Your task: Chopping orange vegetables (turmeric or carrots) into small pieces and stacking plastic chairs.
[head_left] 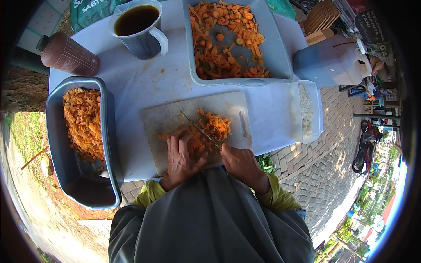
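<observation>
A scuffed white cutting board [197, 102] lies before me, with a heap of chopped carrot [218, 126] on it. My right hand [241, 166] grips the handle of a kitchen knife [197, 126], whose thin blade slants up and left across the carrot. Left of the blade, my left hand [182, 151] presses carrot pieces [197, 144] to the board with curled fingers; the palm side is hidden. A few orange scraps lie beyond its knuckles.
Carrot peelings and slices fill part of a large grey tub [273, 49]. A grey basin [110, 131] at left holds chopped carrot. Around stand a jug of dark liquid [141, 42], a brown bottle [72, 56], a jerrycan [329, 62] and a plastic container [296, 111] with white contents.
</observation>
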A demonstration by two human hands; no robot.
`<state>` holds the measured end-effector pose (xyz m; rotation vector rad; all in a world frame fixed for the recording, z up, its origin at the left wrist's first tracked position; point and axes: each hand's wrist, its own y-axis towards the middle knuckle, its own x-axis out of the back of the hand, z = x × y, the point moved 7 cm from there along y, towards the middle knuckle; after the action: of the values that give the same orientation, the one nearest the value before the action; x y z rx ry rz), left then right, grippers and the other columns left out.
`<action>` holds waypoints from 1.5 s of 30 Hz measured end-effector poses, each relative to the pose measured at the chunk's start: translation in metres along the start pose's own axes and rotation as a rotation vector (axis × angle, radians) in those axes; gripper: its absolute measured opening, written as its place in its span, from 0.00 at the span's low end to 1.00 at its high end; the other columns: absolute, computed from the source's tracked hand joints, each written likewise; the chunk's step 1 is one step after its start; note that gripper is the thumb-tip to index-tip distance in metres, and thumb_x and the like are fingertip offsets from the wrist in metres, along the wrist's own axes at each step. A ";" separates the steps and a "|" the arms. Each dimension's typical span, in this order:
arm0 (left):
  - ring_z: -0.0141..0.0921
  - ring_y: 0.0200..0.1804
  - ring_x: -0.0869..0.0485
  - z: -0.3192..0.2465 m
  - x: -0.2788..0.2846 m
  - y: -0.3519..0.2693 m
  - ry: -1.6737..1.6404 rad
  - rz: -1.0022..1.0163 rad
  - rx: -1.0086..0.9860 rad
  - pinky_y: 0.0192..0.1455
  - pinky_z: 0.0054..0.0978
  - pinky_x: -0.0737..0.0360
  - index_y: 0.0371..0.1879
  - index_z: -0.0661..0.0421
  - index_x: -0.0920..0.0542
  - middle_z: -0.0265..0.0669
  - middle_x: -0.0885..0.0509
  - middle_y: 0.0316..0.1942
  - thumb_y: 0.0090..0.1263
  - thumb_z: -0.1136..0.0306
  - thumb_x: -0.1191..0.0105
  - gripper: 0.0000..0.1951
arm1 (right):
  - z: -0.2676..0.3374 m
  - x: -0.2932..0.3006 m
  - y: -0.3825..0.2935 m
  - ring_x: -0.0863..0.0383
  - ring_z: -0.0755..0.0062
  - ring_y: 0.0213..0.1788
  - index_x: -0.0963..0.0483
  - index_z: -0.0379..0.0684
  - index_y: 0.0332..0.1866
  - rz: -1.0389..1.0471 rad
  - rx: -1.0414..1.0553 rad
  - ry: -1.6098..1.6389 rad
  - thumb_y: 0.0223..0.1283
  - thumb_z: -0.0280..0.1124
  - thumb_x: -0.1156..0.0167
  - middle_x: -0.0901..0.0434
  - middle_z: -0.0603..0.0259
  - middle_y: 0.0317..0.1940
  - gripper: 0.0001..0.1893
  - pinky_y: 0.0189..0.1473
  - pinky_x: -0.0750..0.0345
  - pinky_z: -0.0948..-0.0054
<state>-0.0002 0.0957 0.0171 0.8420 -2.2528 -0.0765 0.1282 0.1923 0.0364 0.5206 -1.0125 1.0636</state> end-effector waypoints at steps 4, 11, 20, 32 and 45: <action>0.44 0.48 0.23 0.007 -0.002 -0.006 0.033 -0.049 -0.074 0.50 0.41 0.25 0.41 0.56 0.24 0.42 0.24 0.49 0.48 0.76 0.35 0.19 | 0.008 -0.007 -0.006 0.21 0.57 0.19 0.31 0.36 0.45 -0.035 0.065 -0.051 0.59 0.28 0.43 0.24 0.56 0.17 0.11 0.21 0.24 0.62; 0.41 0.45 0.21 -0.003 0.003 0.002 0.011 -0.048 -0.117 0.45 0.37 0.22 0.31 0.56 0.20 0.37 0.19 0.40 0.49 0.78 0.35 0.10 | 0.013 -0.023 -0.010 0.20 0.59 0.19 0.32 0.36 0.44 -0.089 0.051 -0.045 0.59 0.27 0.43 0.25 0.57 0.15 0.10 0.19 0.25 0.62; 0.41 0.45 0.21 0.000 0.001 -0.003 0.034 -0.033 -0.131 0.47 0.35 0.21 0.35 0.58 0.19 0.38 0.21 0.43 0.51 0.79 0.37 0.11 | 0.016 -0.018 0.015 0.22 0.52 0.19 0.32 0.36 0.43 -0.183 0.081 -0.054 0.57 0.27 0.43 0.26 0.55 0.15 0.11 0.23 0.25 0.58; 0.41 0.45 0.22 0.001 0.001 -0.009 0.073 -0.004 -0.104 0.46 0.34 0.22 0.32 0.58 0.18 0.38 0.22 0.42 0.53 0.80 0.40 0.08 | 0.021 -0.045 0.019 0.21 0.53 0.20 0.33 0.35 0.44 -0.003 0.031 -0.121 0.57 0.24 0.44 0.26 0.53 0.16 0.11 0.20 0.26 0.59; 0.41 0.42 0.23 0.003 0.004 -0.011 0.001 -0.049 -0.128 0.44 0.36 0.22 0.32 0.58 0.18 0.38 0.22 0.41 0.52 0.81 0.41 0.09 | 0.028 -0.025 -0.007 0.20 0.62 0.18 0.32 0.35 0.44 -0.049 0.130 -0.114 0.59 0.24 0.47 0.27 0.60 0.14 0.08 0.17 0.25 0.67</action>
<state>0.0014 0.0843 0.0143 0.8286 -2.2006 -0.2404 0.1194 0.1559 0.0286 0.7150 -1.0298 1.0699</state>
